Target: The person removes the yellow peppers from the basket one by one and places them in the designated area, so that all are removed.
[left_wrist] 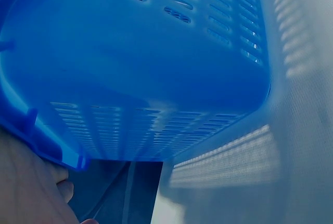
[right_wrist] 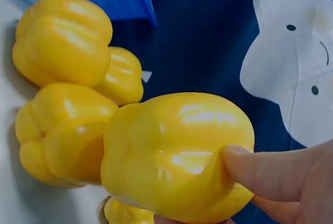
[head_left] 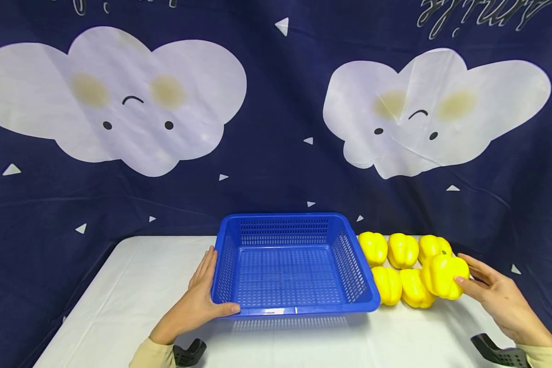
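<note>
A blue plastic basket (head_left: 285, 276) with slotted walls stands on the table, its inside bare. At its left front corner rests my left hand (head_left: 202, 296), fingers straight along the outer left side and thumb laid on the front rim. In the left wrist view, part of this hand lies beside the rim of the basket (left_wrist: 130, 57). My right hand (head_left: 501, 291) holds a yellow bell pepper (head_left: 446, 276) between thumb and fingers. This bell pepper (right_wrist: 177, 151) partly covers others behind it. Several more yellow bell peppers (head_left: 403, 250) sit in two rows right of the basket.
A white cloth covers the table (head_left: 119, 301). Behind it hangs a dark blue curtain (head_left: 276, 102) printed with clouds and small triangles. The peppers sit close against the basket's right side.
</note>
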A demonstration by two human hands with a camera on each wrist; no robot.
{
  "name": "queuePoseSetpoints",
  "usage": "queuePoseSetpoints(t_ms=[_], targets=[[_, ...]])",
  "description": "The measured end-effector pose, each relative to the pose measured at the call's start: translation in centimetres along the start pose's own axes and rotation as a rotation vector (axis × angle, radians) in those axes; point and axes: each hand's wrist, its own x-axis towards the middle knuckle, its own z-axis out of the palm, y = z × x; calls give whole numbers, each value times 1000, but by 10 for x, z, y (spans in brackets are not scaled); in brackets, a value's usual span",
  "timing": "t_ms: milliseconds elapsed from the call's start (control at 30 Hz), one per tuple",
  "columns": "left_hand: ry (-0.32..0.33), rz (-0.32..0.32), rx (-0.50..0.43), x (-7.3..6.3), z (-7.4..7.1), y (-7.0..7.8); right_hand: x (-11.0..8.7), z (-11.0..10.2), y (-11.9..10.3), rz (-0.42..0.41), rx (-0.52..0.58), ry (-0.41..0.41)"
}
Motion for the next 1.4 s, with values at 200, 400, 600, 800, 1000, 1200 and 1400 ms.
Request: queuePoseSetpoints(t_ms=[200,400,600,800,1000,1200,1400], targets=[[-4,-5,-3,0,1,0,4,-4,4,-28,7,12],[1,1,-2,0,1,-1,9,-8,8,-18,-5,34],[9,9,-1,1,1,-1,16,-11,16,19,-41,41],[12,9,-10,1,2,-2,20,-12,24,33,-56,39],[9,3,-7,1,2,-2,23,-12,30,27,-71,43],[3,-3,-9,0,2,-1,26,-12,35,58,-115,11],[-2,0,-13,-1,1,0,29,-12,38,82,-123,-55]])
